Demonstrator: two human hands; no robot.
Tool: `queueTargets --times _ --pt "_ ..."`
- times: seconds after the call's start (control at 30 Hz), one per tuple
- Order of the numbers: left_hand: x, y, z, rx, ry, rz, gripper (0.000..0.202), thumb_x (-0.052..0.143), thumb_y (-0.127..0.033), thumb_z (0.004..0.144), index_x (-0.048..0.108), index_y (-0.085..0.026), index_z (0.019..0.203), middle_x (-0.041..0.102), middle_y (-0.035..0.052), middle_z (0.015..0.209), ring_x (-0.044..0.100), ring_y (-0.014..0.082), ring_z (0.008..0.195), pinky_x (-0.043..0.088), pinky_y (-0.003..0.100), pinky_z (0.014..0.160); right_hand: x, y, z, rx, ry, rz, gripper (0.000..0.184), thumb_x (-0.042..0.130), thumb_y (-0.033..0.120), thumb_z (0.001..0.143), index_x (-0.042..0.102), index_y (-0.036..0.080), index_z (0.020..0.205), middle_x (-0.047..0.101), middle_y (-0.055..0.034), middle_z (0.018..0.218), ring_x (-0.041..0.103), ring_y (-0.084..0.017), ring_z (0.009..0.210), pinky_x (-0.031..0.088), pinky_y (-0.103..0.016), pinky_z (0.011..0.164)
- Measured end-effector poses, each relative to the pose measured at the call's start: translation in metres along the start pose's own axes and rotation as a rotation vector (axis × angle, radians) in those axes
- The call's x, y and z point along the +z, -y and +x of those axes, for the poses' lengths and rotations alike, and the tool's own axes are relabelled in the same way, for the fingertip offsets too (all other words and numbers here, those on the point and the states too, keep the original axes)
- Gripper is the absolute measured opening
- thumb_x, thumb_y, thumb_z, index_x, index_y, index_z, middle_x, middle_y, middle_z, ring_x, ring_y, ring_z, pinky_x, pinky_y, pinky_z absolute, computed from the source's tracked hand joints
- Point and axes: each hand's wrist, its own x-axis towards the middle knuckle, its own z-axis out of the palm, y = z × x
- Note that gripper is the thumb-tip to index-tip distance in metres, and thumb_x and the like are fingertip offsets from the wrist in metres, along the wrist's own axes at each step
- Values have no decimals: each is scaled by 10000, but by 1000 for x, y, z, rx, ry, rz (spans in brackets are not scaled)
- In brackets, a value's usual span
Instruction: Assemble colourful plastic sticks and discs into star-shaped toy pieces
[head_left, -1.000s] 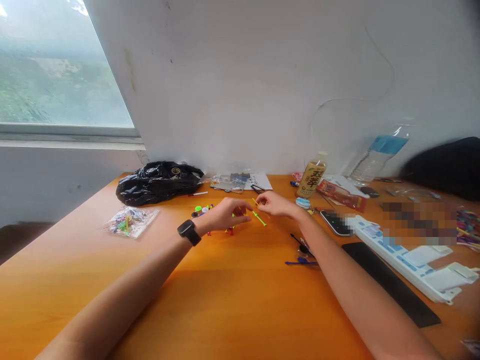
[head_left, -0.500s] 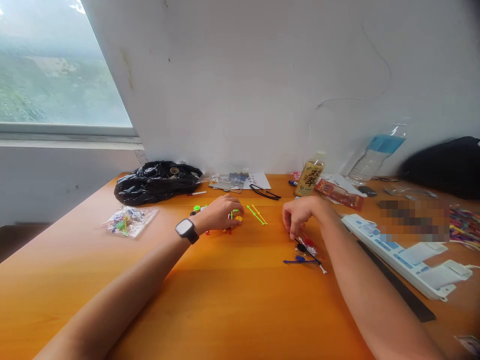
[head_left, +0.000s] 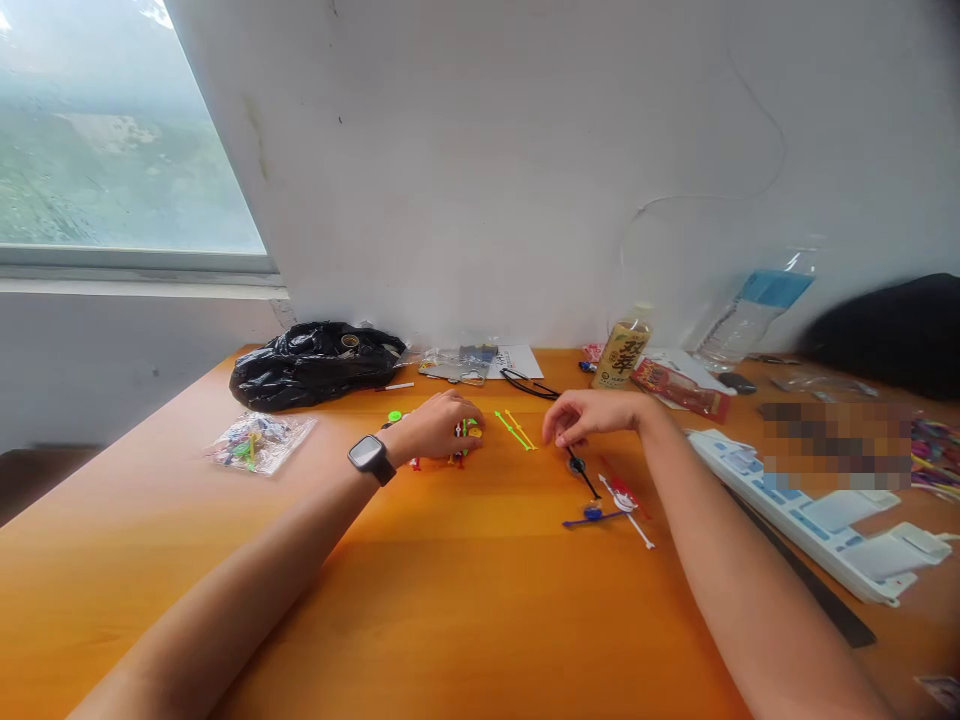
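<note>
Orange surface (head_left: 450,600), toward its far edge: my left grip (head_left: 439,425) closed over small coloured pieces (head_left: 463,435); my right grip (head_left: 581,415) pinched on black stick (head_left: 585,478). Green and yellow sticks (head_left: 514,430) lie flat between them.

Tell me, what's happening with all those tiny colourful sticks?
A person's hands are over an orange table. The right hand pinches one end of a black stick. The left hand, a watch on its wrist, curls over a little pile of coloured pieces. A green stick and a yellow stick lie between the hands.
</note>
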Motion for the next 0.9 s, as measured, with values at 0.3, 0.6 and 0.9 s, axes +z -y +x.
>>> queueTargets --times 0.3,0.6,0.9 --pt "-9 -28 7 -132 -177 -399 318 625 -404 1015 710 -229 1266 747 95 1246 710 228 1091 555 361 966 13 31 5 -396 -397 209 380 839 462 811 773 170 1046 736 -57 885 663 -168 770 530 -303 719" --pt "-18 -49 17 -279 -180 -1118 479 781 -413 924 678 -152 1312 733 168 1295 754 217 1033 614 353 922 38 59 31 -571 -626 423 349 872 415 793 749 212 1048 721 -31 950 660 -147 806 550 -303 796" --pt "-27 -33 12 -238 -408 -649 355 836 -426 846 734 -148 1042 787 84 963 758 183 822 627 299 782 53 58 50 -455 -489 467 349 863 433 774 717 178 963 728 -31 822 649 -138 713 534 -290 715"
